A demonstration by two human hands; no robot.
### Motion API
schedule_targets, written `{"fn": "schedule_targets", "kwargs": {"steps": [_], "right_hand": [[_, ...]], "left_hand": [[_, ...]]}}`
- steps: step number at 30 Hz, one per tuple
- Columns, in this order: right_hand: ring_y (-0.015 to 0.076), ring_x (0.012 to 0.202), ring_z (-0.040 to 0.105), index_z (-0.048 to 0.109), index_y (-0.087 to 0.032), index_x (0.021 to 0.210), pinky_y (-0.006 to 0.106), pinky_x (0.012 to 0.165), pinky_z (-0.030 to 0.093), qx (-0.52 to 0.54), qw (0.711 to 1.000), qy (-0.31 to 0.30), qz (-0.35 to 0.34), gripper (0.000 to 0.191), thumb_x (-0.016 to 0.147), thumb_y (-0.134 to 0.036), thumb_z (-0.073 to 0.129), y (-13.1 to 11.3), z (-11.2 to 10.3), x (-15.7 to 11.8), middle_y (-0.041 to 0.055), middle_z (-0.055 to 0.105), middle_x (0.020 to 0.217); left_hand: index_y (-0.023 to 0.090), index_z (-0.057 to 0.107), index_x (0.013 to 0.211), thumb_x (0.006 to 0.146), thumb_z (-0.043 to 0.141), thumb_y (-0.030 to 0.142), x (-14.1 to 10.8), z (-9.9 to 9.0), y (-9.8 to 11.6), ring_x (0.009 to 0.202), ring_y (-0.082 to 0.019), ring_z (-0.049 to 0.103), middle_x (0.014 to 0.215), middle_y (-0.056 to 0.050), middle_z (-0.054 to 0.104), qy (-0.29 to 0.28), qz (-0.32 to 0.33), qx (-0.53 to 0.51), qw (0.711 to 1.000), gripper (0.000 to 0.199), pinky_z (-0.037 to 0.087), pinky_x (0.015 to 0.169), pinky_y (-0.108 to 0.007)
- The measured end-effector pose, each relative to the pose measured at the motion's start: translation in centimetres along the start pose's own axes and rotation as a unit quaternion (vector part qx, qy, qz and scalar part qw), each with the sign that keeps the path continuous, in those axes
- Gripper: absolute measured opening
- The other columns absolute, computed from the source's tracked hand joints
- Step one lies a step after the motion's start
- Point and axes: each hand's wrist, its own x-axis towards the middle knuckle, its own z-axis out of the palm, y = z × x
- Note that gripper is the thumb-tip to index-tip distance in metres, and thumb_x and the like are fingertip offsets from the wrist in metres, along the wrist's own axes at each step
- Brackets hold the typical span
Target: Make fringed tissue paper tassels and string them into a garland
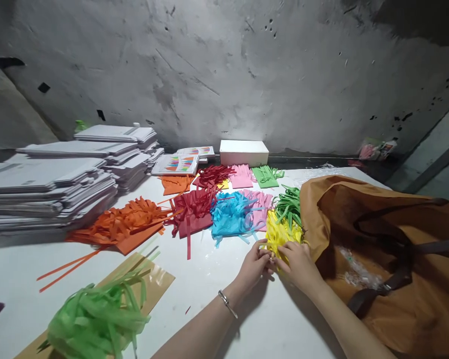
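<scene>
Both hands meet at the near edge of a yellow heap of paper strips (280,233), just left of a brown bag. My left hand (255,264), with a bracelet at its wrist, has its fingers pressed around the edge of the yellow strips. Over the same strips lies my right hand (296,259), its fingers curled onto them. Dark green strips (290,203) lie just behind the yellow ones. Further left are blue strips (230,214), dark red strips (192,214) and orange strips (125,224).
Stacks of white flat packs (41,174) stand at the left. A white box (244,152) is by the wall. The open brown bag (407,269) covers the right side. Light green strips (97,319) lie on brown paper (159,276) at the near left.
</scene>
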Motion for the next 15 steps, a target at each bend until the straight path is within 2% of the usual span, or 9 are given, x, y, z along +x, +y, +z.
{"fn": "schedule_targets", "kwargs": {"steps": [2, 4, 8, 15], "right_hand": [[0.0209, 0.085, 0.064, 0.07, -0.019, 0.079, 0.038, 0.083, 0.042, -0.008, 1.0, -0.014, 0.016, 0.018, 0.095, -0.024, 0.062, -0.4, 0.3, 0.6, 0.0041, 0.069, 0.083], [0.0183, 0.082, 0.064, 0.066, -0.017, 0.073, 0.038, 0.085, 0.046, -0.017, 0.999, -0.027, 0.036, 0.024, 0.095, -0.025, 0.062, -0.8, 0.6, 1.0, 0.0017, 0.068, 0.078], [0.0164, 0.087, 0.066, 0.066, -0.016, 0.08, 0.04, 0.091, 0.051, -0.019, 0.996, -0.035, 0.082, 0.024, 0.097, -0.033, 0.062, -1.2, 0.6, 1.3, 0.0009, 0.069, 0.085], [0.0178, 0.093, 0.067, 0.067, -0.015, 0.089, 0.043, 0.093, 0.051, 0.037, 0.989, -0.035, 0.138, 0.022, 0.097, -0.035, 0.062, -1.2, -0.2, 1.0, 0.0019, 0.07, 0.093]], "left_hand": [[0.021, 0.048, 0.123, 0.076, 0.068, 0.029, 0.0, 0.1, 0.0, 0.061, -0.016, 0.065, 0.085, -0.002, 0.064, -0.002, 0.0, 0.004, 1.0, 0.052, 0.057, 0.049, -0.027], [0.021, 0.048, 0.122, 0.076, 0.068, 0.029, 0.0, 0.1, 0.0, 0.064, -0.016, 0.066, 0.085, -0.002, 0.065, -0.003, 0.0, 0.011, 1.0, 0.051, 0.057, 0.051, -0.027], [0.021, 0.046, 0.119, 0.072, 0.073, 0.033, 0.4, 0.1, -0.2, 0.064, -0.016, 0.065, 0.084, -0.001, 0.063, 0.006, 0.005, 0.032, 0.999, 0.055, 0.056, 0.05, -0.028], [0.021, 0.046, 0.122, 0.071, 0.078, 0.039, 0.7, 0.1, -0.1, 0.065, -0.017, 0.065, 0.08, 0.003, 0.059, 0.029, 0.012, 0.07, 0.997, 0.063, 0.054, 0.055, -0.029]]}}
